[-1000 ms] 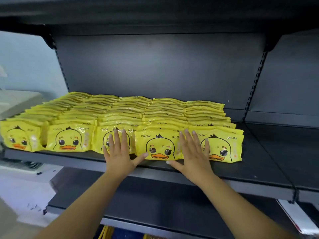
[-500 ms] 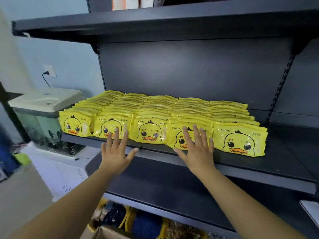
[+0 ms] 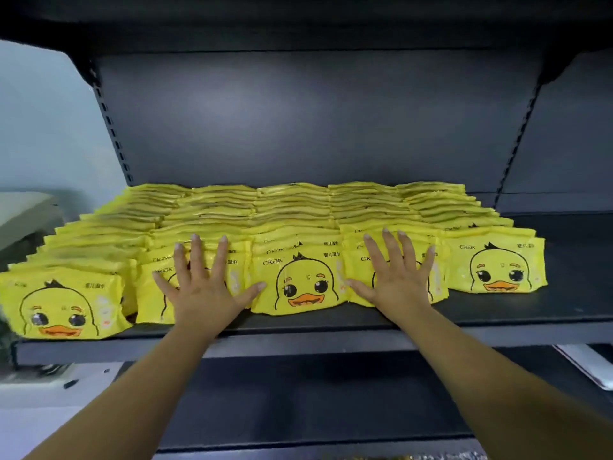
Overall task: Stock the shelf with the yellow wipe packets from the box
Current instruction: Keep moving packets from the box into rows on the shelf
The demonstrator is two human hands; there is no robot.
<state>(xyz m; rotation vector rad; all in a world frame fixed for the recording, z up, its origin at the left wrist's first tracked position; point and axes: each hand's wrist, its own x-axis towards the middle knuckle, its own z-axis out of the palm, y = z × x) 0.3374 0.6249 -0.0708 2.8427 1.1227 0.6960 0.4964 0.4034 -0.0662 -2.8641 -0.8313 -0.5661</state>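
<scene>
Several rows of yellow wipe packets (image 3: pixel 300 280) with a duck face stand packed front to back on the dark shelf (image 3: pixel 530 313). My left hand (image 3: pixel 204 287) lies flat with spread fingers against the front packet of the second row from the left. My right hand (image 3: pixel 396 277) presses flat, fingers spread, on the front packet of the fourth row. Both hands hold nothing. The box is not in view.
The shelf's right part (image 3: pixel 577 260) beside the packets is bare. A dark back panel (image 3: pixel 315 121) and an upper shelf close the space above. A lower dark shelf (image 3: pixel 298 393) lies below, with a white card (image 3: pixel 587 363) at its right. A pale appliance (image 3: pixel 23 214) stands at the left.
Half a second ago both hands hovered in front of the shelf edge; now they have moved forward onto the front packets. The camera has come closer to the shelf.
</scene>
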